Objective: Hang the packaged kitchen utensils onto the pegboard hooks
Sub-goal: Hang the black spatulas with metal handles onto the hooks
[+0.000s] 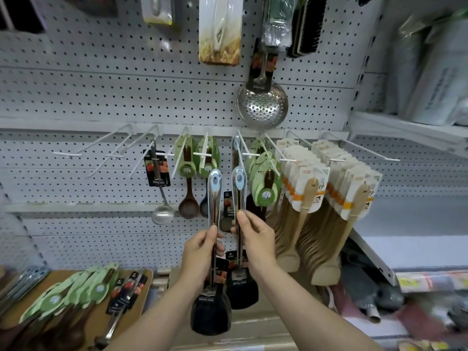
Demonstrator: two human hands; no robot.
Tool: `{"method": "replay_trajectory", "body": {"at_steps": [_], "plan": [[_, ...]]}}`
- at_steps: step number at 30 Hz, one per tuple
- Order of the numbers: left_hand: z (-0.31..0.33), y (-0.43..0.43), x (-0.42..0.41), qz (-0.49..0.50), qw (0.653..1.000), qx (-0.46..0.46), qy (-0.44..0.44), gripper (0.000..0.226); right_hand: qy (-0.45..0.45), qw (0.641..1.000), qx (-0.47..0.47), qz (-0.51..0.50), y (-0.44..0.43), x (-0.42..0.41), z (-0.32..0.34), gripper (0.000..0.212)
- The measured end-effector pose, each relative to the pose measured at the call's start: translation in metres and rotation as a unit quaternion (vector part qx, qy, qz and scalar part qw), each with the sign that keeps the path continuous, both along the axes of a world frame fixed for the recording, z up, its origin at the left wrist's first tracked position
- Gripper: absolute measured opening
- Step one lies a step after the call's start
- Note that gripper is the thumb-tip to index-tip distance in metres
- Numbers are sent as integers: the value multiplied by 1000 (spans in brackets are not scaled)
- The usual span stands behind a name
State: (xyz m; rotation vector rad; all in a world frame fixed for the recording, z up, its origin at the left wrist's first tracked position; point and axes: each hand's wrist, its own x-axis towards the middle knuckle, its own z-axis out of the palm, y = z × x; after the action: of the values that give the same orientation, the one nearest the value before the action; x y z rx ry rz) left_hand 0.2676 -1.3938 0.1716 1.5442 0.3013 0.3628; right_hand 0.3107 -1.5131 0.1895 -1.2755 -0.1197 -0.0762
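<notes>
Below white pegboard (76, 97), wooden tabletop (144, 296)

White hole-dotted pegboard (76, 97), black spatulas (211, 310) with pale-blue handle tips, green-carded spoons (186, 160)

1. Brown wooden board (63, 276), near left, lying flat.
2. White shelf (405, 125), far right, bearing clear-wrapped packs (438, 79).
3. Black-bristled brush (307, 26), far, top centre-right.
4. Lower white shelf (417, 252), right.
5. Grey wrapped bundles (367, 295), near right, below it.

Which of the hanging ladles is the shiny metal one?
The leftmost ladle, with a silver bowl; the brown ladle and the dark ladle beside it are dull.
</notes>
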Motion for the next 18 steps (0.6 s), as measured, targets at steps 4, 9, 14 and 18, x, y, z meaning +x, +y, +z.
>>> {"method": "replay_trajectory", "body": {"at_steps": [4,9,14,18], "plan": [[-3,-4,0,-1,1000,0,-3,33,1,1000,15,-3,-3,0,1,18],[-6,-6,-1,4,1000,1,3,32,21,999,-14,21,-4,3,4,17],[-3,-9,-3,4,1000,-1,-3,33,65,997,-39,11,1,26,20,11],[-1,-10,-4,-7,1000,3,-17,32,105,993,-53,8,12,58,22,3]]}}
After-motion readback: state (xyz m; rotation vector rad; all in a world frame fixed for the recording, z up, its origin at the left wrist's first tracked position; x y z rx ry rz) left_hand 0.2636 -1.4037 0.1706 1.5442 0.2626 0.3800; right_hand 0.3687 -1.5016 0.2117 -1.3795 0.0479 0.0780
